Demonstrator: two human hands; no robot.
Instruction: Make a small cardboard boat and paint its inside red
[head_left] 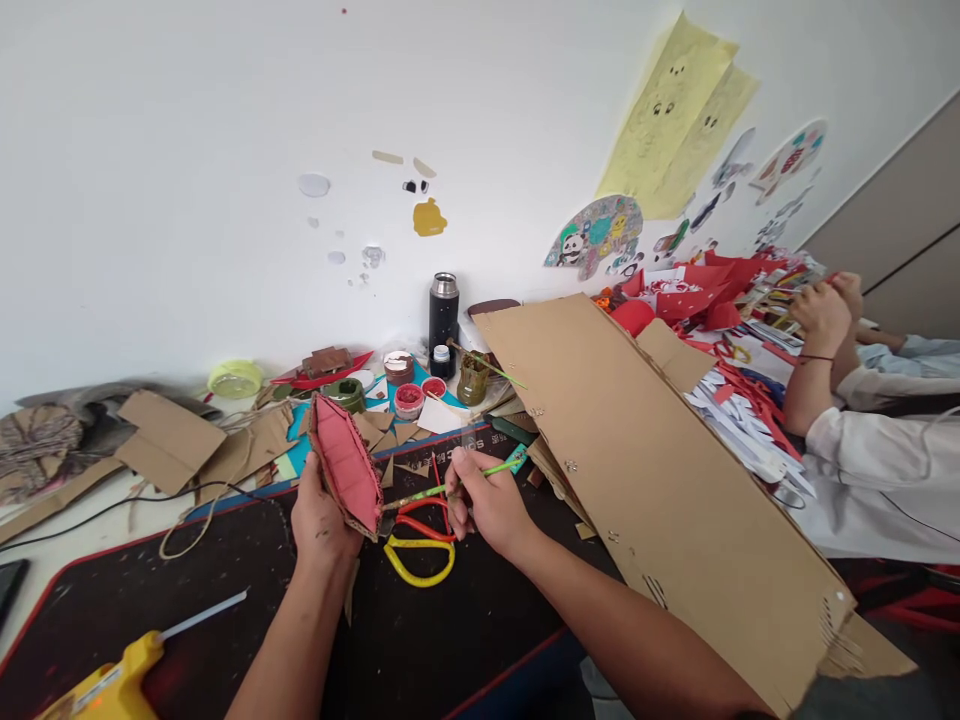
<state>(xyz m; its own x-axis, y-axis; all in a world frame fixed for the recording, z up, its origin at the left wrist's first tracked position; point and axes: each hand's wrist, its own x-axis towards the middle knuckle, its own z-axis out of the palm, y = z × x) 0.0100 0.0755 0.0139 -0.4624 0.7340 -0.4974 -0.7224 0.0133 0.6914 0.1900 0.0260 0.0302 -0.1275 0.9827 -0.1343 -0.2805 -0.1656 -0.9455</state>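
Observation:
My left hand (322, 510) is closed around the side of a small boat-shaped cardboard piece (346, 455), its inner face painted pinkish red and its edges bare brown corrugation. Between the thumb and fingers of my right hand (487, 500) is a thin green paintbrush (431, 492). The brush's tip points left and meets the lower right edge of the cardboard piece, or lies very near it. Below the brush lie scissors (420, 562) with one yellow and one red handle loop, on the black mat (420, 650).
A large cardboard sheet (637, 460) slopes along the right. Behind my hands stand open red paint pots (409, 400), a murky jar (472, 380) with a brush across it, and a black thermos (444, 315). A yellow glue gun (112, 685) lies front left. Another person's hands (825, 310) work far right.

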